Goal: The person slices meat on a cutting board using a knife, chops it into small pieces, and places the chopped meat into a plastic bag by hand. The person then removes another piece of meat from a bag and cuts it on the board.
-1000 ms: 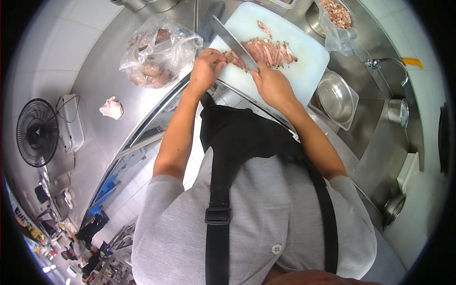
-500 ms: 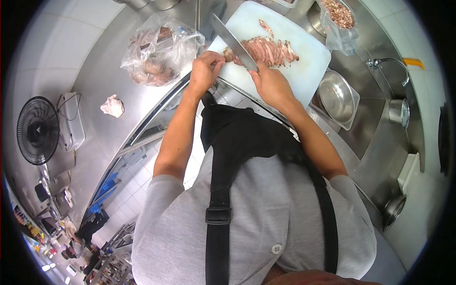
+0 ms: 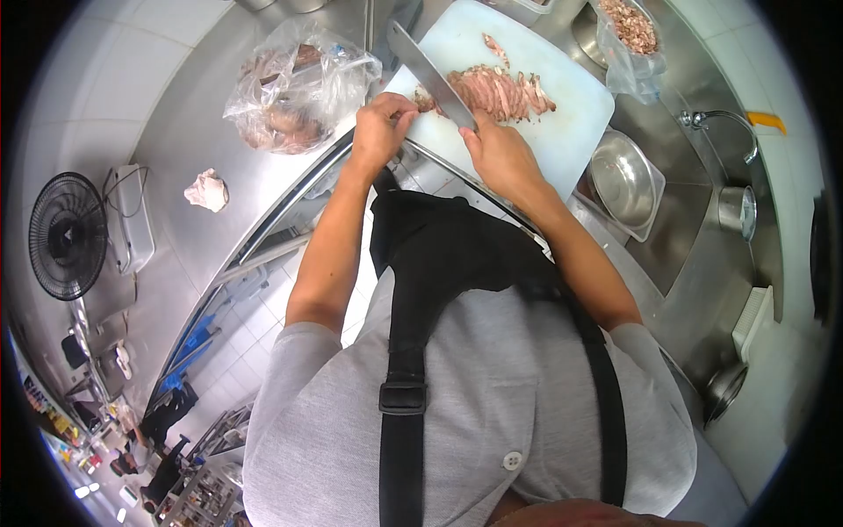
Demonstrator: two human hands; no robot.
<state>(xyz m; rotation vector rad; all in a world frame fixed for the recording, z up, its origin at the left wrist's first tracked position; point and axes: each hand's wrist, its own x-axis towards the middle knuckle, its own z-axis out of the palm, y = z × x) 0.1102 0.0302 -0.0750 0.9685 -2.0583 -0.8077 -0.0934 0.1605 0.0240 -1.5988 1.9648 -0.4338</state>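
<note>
My right hand (image 3: 500,154) is closed round the handle of a large knife (image 3: 430,75), whose blade points up and left across a white cutting board (image 3: 562,132). Right of the blade lies a row of sliced meat (image 3: 500,92), with one loose piece (image 3: 495,48) above it. My left hand (image 3: 382,127) is at the board's left edge with its fingers bent together against the small end of the meat left of the blade. Its fingertips partly hide what they touch.
Left of the board lies a clear plastic bag (image 3: 294,92) of meat. A crumpled cloth (image 3: 206,191) and a black fan (image 3: 68,235) are farther left. To the right are a bag of chopped bits (image 3: 628,31), a steel bowl (image 3: 622,176) and a faucet (image 3: 716,119).
Less meat shows between the blade and my left hand than a second ago. Both hands have barely shifted, and the knife stays in my right hand.
</note>
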